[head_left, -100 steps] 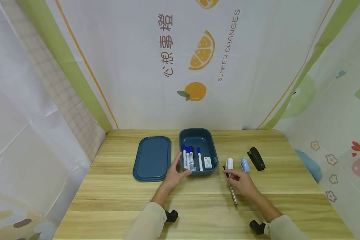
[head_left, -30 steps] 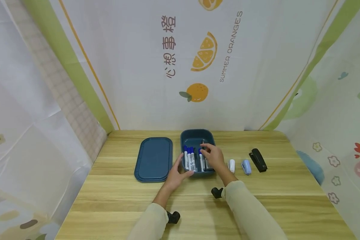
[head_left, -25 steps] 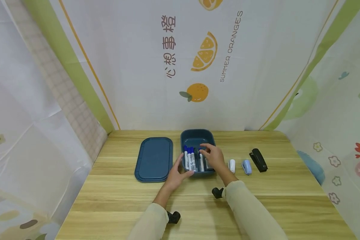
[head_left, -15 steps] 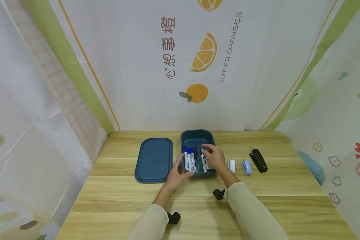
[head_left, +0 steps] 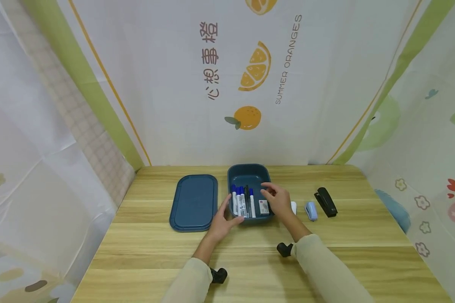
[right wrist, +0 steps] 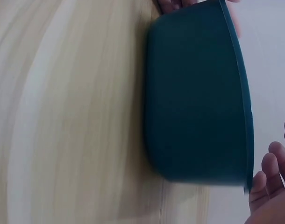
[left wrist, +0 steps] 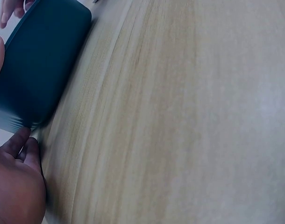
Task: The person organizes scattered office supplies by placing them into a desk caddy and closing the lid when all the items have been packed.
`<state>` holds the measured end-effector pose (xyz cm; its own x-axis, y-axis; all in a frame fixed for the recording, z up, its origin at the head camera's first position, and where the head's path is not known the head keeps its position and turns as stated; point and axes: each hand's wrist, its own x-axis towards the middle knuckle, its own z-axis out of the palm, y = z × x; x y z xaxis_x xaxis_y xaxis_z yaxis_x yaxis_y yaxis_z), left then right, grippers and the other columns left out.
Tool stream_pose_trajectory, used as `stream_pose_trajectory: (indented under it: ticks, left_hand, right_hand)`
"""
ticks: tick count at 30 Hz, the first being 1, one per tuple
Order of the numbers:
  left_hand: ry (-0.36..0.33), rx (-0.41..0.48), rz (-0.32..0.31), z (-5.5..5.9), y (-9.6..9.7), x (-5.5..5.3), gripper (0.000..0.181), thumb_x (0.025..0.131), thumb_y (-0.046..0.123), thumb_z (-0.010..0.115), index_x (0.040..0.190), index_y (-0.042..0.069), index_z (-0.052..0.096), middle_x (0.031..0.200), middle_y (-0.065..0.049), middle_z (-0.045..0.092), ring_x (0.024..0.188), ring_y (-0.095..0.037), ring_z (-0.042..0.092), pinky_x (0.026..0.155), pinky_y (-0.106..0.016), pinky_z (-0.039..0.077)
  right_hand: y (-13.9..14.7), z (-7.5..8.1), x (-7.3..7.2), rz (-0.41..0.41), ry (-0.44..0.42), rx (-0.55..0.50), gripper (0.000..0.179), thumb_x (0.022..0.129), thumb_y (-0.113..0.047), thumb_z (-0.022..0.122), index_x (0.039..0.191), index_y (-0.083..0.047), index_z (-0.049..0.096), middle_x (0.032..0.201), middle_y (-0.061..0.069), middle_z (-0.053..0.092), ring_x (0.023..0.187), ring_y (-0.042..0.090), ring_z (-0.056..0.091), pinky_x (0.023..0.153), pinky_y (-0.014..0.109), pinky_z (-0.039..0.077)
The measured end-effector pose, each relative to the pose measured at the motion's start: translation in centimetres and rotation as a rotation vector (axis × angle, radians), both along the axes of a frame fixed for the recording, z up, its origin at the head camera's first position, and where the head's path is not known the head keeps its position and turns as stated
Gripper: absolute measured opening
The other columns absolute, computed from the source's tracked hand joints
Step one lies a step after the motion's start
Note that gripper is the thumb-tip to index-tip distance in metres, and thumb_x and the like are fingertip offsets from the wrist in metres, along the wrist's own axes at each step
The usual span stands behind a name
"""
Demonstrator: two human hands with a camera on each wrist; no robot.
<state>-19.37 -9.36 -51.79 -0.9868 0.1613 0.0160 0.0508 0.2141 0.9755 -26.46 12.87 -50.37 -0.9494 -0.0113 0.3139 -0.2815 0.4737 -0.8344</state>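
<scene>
My left hand (head_left: pixel 220 225) spans the front left corner of a dark blue box (head_left: pixel 249 168), thumb along the front and straight fingers against the side; its fingers (left wrist: pixel 17 141) meet the wall low down in the left wrist view. Over the right rim hovers my right hand (head_left: pixel 279 200), its fingers loosely bent and apart, with nothing between them. Inside the box lie several blue-capped markers, the rightmost marker (head_left: pixel 252 204) beside black pens (head_left: pixel 247 198). A small white carton (head_left: pixel 263 206) sits at the right end of the box.
The flat blue lid (head_left: pixel 194 203) lies left of the box. Right of it are a white mini stapler (head_left: pixel 293 207), partly behind my right hand, a light blue mini stapler (head_left: pixel 311 210) and a black stapler (head_left: pixel 326 202). A printed curtain (head_left: pixel 167 105) hangs behind the wooden table.
My right hand carried a black pen from the table into the box and let go. A marker inside shifted left, then the hand drew back to the right. My left hand stayed put.
</scene>
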Motion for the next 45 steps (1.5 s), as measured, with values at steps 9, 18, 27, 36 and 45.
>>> stream_pose_trajectory:
  ticks: [9,18,27,36,45]
  left_hand:
    - [0.007,0.009,0.009,0.5,0.1,0.4,0.087,0.086,0.019,0.077,0.155,0.011,0.024,0.153,-0.028,0.026,0.141,-0.042,0.023,0.113,-0.050,0.023]
    - [0.000,0.009,0.018,-1.1,0.1,-0.5,0.088,0.086,0.017,0.076,0.156,0.016,0.023,0.154,-0.026,0.024,0.142,-0.041,0.021,0.113,-0.051,0.022]
    - [0.009,-0.016,0.043,-3.4,0.1,-1.5,0.089,0.086,0.024,0.077,0.156,0.024,0.023,0.155,-0.021,0.027,0.142,-0.037,0.023,0.114,-0.049,0.022]
    - [0.020,-0.015,0.034,-3.8,0.0,-1.7,0.088,0.086,0.024,0.076,0.156,0.024,0.023,0.154,-0.022,0.027,0.142,-0.036,0.022,0.114,-0.048,0.021]
    - [0.020,-0.007,0.031,-3.5,0.1,-1.5,0.089,0.085,0.024,0.077,0.156,0.024,0.023,0.154,-0.021,0.028,0.142,-0.034,0.023,0.114,-0.046,0.022]
  right_hand:
    - [2.7,-0.6,0.3,-0.044,0.036,0.026,0.022,0.087,-0.008,0.073,0.109,-0.003,0.072,0.080,0.006,0.060,0.073,0.019,0.052,0.059,0.023,0.043]
    - [5.3,-1.1,0.7,-0.070,0.089,0.040,0.023,0.085,-0.002,0.074,0.108,0.000,0.072,0.080,0.007,0.061,0.071,0.017,0.052,0.058,0.020,0.042]
    - [8.2,-1.8,1.3,-0.098,0.071,0.130,0.029,0.087,-0.007,0.073,0.116,-0.001,0.069,0.084,0.007,0.061,0.075,0.017,0.054,0.061,0.023,0.044]
    - [10.1,-2.2,2.1,-0.116,0.082,0.204,0.034,0.086,-0.008,0.075,0.119,-0.003,0.068,0.086,0.006,0.062,0.076,0.018,0.056,0.063,0.027,0.046]
    - [11.8,-2.9,2.6,-0.139,0.137,0.303,0.035,0.083,-0.007,0.077,0.117,-0.003,0.068,0.091,0.013,0.061,0.083,0.028,0.057,0.075,0.047,0.045]
